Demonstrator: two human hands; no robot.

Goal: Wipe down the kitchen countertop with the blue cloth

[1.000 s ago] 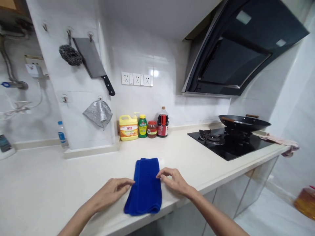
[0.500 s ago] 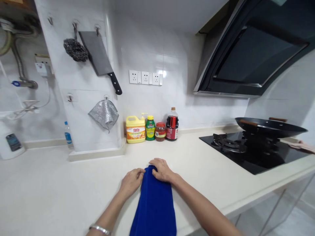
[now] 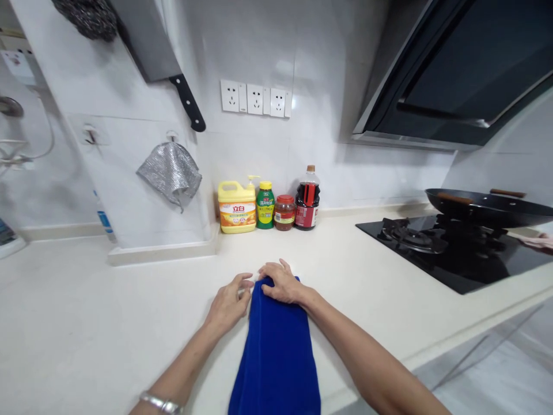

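Note:
A folded blue cloth (image 3: 279, 351) lies lengthwise on the counter, its near end running out of the bottom of the view. My right hand (image 3: 280, 282) rests over the cloth's far edge with its fingers spread and the thumb on top of the fabric. Just beside the far left corner is my left hand (image 3: 231, 302), its fingers apart and nothing between them. A silver bracelet (image 3: 162, 402) circles the left wrist.
Against the wall stand a yellow detergent jug (image 3: 237, 207), a green bottle (image 3: 265, 206), a red-lidded jar (image 3: 285, 213) and a dark sauce bottle (image 3: 307, 202). At right, a wok (image 3: 496, 208) sits on the black gas stove (image 3: 449, 274). A cleaver (image 3: 149, 40) hangs at left.
My left hand has come off the cloth's far left corner and its fingers have parted. The right hand stays at the far edge. The view has tipped down and come closer.

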